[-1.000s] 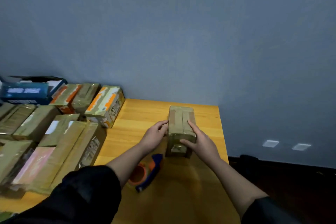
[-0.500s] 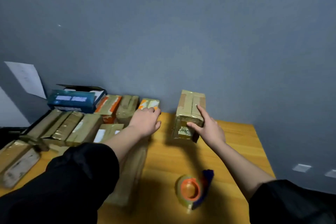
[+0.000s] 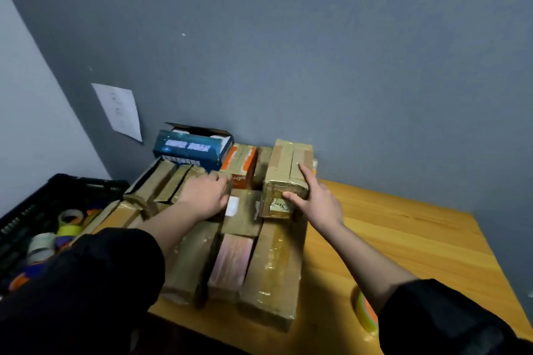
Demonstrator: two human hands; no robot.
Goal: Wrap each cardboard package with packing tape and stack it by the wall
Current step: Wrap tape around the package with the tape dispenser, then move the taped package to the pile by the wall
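Observation:
A small taped cardboard package (image 3: 284,174) sits on top of other packages near the wall, held by my right hand (image 3: 313,200) with the thumb on its near end and fingers along its right side. My left hand (image 3: 206,194) lies flat on the taped packages (image 3: 184,181) to the left, fingers spread. A tape roll (image 3: 364,311) on an orange core lies on the wooden table (image 3: 403,228) under my right forearm, partly hidden by the sleeve.
Long taped packages (image 3: 271,271) lie side by side in front of me. A blue open box (image 3: 190,150) and an orange-marked package (image 3: 240,163) stand by the grey wall. A black crate (image 3: 37,228) with several tape rolls sits at the left. A paper sheet (image 3: 118,111) hangs on the wall.
My right hand has carried the small package leftward onto the packages by the wall. My left hand moved left onto the stacked packages. The view swung left; the tape roll stayed behind on the table.

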